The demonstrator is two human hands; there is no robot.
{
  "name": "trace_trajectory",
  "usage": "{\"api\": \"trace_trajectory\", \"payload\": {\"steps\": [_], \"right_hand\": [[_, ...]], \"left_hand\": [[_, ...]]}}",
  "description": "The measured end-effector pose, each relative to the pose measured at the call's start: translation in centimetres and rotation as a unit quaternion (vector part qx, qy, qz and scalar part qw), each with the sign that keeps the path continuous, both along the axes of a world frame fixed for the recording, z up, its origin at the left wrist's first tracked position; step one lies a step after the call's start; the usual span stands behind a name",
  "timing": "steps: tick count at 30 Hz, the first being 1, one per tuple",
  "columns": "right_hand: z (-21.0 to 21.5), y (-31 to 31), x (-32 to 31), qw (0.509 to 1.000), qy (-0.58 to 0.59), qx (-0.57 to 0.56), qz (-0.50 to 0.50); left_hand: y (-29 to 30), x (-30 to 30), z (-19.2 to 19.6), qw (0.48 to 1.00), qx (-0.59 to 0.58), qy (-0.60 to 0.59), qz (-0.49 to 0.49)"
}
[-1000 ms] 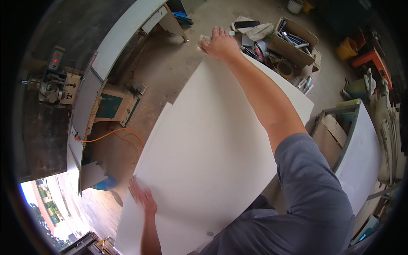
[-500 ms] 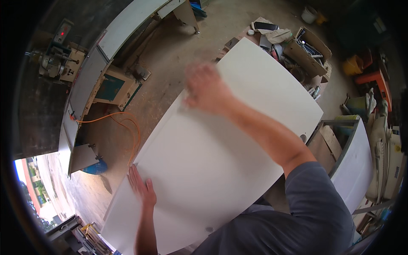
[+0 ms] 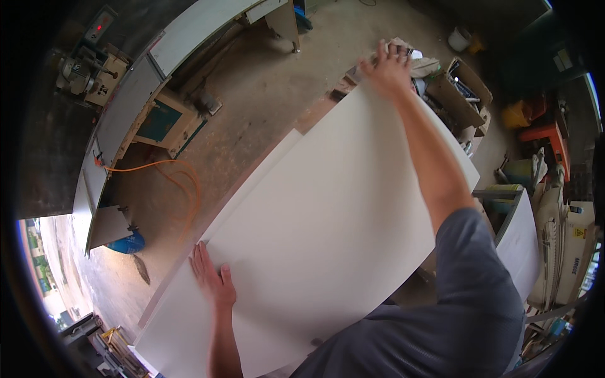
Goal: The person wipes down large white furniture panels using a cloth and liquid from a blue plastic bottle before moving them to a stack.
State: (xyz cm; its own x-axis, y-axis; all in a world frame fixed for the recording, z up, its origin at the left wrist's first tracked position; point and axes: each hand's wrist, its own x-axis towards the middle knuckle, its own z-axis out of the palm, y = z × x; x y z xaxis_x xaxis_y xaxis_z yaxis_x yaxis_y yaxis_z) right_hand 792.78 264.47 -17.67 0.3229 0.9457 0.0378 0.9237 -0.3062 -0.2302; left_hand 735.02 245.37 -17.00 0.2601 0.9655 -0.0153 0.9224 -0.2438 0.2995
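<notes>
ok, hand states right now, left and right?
Left hand: open, flat on the white panel near its left edge.
Right hand: fingers spread, at the panel's far corner; grip cannot be told.

Woodworking shop. Indicators were a dusty concrete floor (image 3: 265, 101), a long panel saw bench (image 3: 145, 88) with an orange cable (image 3: 176, 183) well left of the left hand (image 3: 213, 280), and crates of tools and offcuts (image 3: 463, 94) just beyond the right hand (image 3: 387, 66).
</notes>
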Motion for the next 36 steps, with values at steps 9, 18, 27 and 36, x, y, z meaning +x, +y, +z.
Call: {"api": "trace_trajectory", "payload": {"steps": [9,18,27,36], "right_hand": [[-6.4,0.3,7.5,0.996,-0.041,0.072,-0.04],[-5.9,-4.6,-26.9,0.965,-0.189,0.014,0.18],[-2.7,-11.9,-43.2,0.973,-0.216,-0.003,0.086],[-4.0,-12.6,-28.5,0.995,-0.062,-0.038,-0.063]], "left_hand": [[-0.4,-2.7,-1.3,1.0,0.01,0.0,-0.004],[-6.4,-7.5,-2.6,0.95,0.008,-0.311,0.034],[-32.1,-24.1,-0.1,0.97,-0.019,-0.238,0.048],[-31.5,-28.1,1.2,0.961,-0.04,-0.261,0.081]]}}
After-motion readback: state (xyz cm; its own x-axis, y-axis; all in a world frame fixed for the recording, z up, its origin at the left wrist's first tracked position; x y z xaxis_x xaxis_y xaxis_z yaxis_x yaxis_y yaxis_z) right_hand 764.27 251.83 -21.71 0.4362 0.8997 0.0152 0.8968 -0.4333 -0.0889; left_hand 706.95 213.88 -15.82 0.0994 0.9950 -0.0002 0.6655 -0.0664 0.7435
